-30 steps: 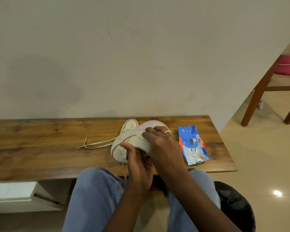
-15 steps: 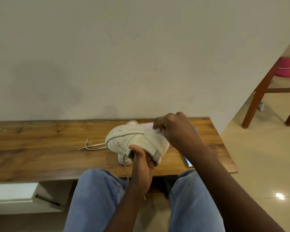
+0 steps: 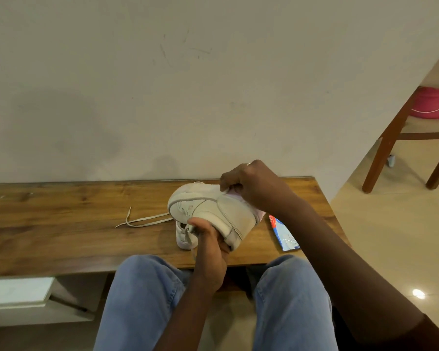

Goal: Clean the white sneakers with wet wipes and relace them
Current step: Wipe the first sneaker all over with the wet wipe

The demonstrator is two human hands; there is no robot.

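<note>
Sneaker [image 3: 213, 214] held above the counter [image 3: 61, 224]: left grip [image 3: 209, 249] clamped underneath it, right grip [image 3: 254, 188] pinching a wipe [image 3: 224, 190] against its sole; second sneaker [image 3: 184, 236] beneath

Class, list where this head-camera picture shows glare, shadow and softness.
Head view: a small bright glare spot on the glossy floor at lower right; a broad, faint shadow on the wall above the bench; the right hand and the sneaker look slightly soft; light is dim and warm.

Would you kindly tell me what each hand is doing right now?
Left hand: grips the white sneaker from below.
Right hand: pinches what looks like a wipe against the sneaker.
</note>
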